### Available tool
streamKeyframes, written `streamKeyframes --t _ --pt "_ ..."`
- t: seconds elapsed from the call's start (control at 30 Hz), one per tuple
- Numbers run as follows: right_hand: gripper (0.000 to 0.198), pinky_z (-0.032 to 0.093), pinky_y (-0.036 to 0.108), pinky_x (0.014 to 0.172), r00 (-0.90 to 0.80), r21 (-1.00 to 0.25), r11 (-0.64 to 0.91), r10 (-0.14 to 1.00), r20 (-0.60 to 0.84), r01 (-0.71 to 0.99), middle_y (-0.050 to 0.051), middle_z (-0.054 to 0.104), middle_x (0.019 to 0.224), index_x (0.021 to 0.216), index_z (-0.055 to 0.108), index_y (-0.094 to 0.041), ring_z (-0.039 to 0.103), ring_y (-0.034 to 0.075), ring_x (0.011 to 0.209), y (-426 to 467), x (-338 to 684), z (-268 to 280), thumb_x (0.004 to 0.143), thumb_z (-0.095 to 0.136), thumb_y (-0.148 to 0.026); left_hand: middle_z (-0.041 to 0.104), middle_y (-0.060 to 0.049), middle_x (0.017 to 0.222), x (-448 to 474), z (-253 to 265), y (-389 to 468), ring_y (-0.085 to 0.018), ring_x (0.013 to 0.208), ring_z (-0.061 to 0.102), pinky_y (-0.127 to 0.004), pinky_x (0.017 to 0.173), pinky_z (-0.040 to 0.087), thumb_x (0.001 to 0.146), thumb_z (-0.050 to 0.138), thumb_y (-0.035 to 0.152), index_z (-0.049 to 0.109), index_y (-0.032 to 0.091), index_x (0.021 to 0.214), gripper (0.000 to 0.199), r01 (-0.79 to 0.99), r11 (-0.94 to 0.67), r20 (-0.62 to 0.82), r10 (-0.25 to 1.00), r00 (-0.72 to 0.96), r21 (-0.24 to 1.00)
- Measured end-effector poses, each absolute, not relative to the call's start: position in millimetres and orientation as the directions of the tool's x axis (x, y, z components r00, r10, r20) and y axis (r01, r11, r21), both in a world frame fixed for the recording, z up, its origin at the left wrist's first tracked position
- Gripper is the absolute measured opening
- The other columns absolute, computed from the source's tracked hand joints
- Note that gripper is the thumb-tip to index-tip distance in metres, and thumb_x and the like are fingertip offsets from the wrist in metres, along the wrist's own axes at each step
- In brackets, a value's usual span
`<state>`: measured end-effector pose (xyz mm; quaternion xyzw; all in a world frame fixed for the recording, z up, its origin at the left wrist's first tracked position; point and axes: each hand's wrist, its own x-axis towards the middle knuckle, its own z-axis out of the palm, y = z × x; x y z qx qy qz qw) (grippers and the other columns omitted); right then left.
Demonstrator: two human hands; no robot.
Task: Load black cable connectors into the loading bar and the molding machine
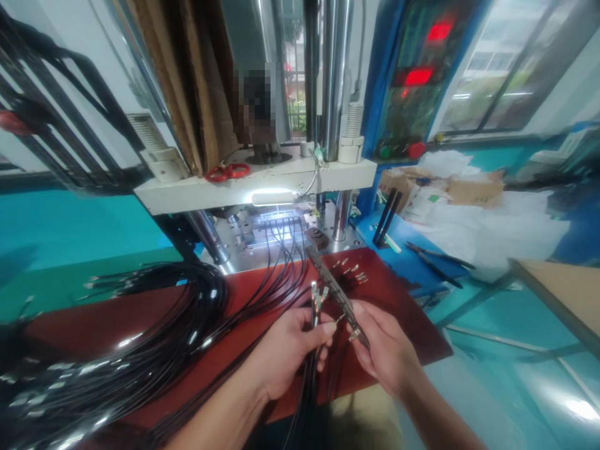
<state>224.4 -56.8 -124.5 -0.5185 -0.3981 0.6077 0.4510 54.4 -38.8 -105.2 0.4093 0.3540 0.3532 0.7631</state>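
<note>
Left hand point(285, 350) pinching a bundle of black cables point(315, 312) with metal terminals up, right hand point(384, 350) gripping a long dark strip point(335, 290) over the red tabletop point(403, 300); likely to snag loose cables nearby, or drop terminals if pinch slackens.

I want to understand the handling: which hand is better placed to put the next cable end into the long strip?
Probably the left hand: it grips the black cables, metal ends up, beside the strip that the right hand holds.

Factory – press machine point(262, 187), cable bundles point(154, 325)
</note>
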Motion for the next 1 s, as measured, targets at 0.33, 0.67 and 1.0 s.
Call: streamKeyframes --t 0.33,0.67,1.0 --pt "0.055 0.024 0.015 0.031 -0.017 -0.928 -0.341 0.939 -0.342 -0.151 -0.002 0.043 0.063 0.114 0.053 -0.015 0.033 0.004 0.039 -58 221 -112 0.083 0.053 -0.061 0.051 -0.007 0.075 57 -106 -32 -0.011 0.058 0.043 -0.017 0.045 0.039 0.075 0.08 0.029 0.058 0.005 0.084 0.034 -0.237 0.559 -0.341 0.734 0.587 0.795" --pt "0.058 0.025 0.015 0.033 -0.022 -0.95 -0.304 0.953 -0.303 -0.067 -0.004 0.035 0.051 0.119 0.052 -0.016 0.03 0.006 0.039 -60 221 -110 0.086 0.047 -0.062 0.05 -0.01 0.077 52 -115 -30 -0.011 0.059 0.045 -0.015 0.046 0.041 0.086 0.066 0.01 0.061 0.001 0.093 0.013 -0.294 0.681 -0.388 0.66 0.643 0.67" --pt "0.06 0.028 0.016 0.037 -0.011 -0.951 -0.309 0.951 -0.309 -0.002 -0.001 0.043 0.063 0.123 0.049 -0.02 0.036 0.006 0.044 -62 220 -112 0.084 0.044 -0.066 0.05 -0.009 0.073 56 -109 -24 -0.008 0.052 0.042 -0.012 0.04 0.036 0.078 0.068 0.008 0.063 -0.001 0.086 0.013 -0.305 0.733 -0.443 0.632 0.636 0.608"
